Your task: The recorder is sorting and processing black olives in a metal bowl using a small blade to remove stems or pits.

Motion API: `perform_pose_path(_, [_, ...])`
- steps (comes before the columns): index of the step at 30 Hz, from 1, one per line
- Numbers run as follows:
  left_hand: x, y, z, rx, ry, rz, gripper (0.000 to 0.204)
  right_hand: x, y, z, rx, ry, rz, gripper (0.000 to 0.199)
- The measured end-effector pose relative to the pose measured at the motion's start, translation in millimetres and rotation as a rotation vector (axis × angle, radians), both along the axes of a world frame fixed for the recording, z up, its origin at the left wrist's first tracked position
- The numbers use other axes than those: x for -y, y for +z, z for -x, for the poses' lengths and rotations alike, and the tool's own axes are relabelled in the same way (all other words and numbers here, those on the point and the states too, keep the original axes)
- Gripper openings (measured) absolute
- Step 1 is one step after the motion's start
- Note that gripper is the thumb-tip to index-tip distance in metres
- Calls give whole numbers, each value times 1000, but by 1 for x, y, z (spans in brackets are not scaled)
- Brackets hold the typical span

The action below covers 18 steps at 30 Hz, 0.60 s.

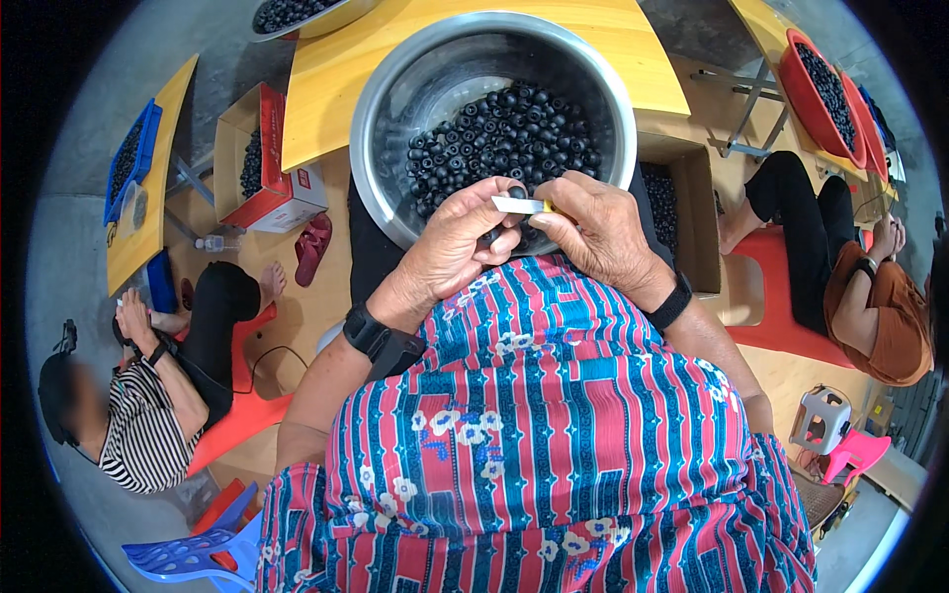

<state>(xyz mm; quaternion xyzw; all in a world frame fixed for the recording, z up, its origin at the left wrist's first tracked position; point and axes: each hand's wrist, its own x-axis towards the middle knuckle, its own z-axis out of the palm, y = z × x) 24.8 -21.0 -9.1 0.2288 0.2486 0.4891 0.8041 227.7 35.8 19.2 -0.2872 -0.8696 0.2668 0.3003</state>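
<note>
The left hand (457, 237) pinches one small black round piece (516, 193) at its fingertips, fingers closed on it. The right hand (593, 225) grips a short pale blade (518, 205), fingers closed around its yellow end, blade tip touching the piece just below it. Beyond the fingers, a steel bowl (395, 84) on the yellow tabletop (326, 109) holds many more black pieces (509, 133). Risk: the blade lies near the left thumb; a slip on the smooth round piece could cut it, or drop the piece into the lap.

Red sandals (312, 247), cardboard box (267, 158), blue stool (193, 553) on floor
</note>
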Motion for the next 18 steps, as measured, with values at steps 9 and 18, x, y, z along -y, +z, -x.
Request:
perform_pose_path(9, [0, 0, 0, -22, 4, -23, 28, -1, -2, 0, -11, -10, -19, 21])
perform_pose_path(18, [1, 2, -2, -77, 25, -95, 27, -1, -2, 0, 6, -8, -14, 22])
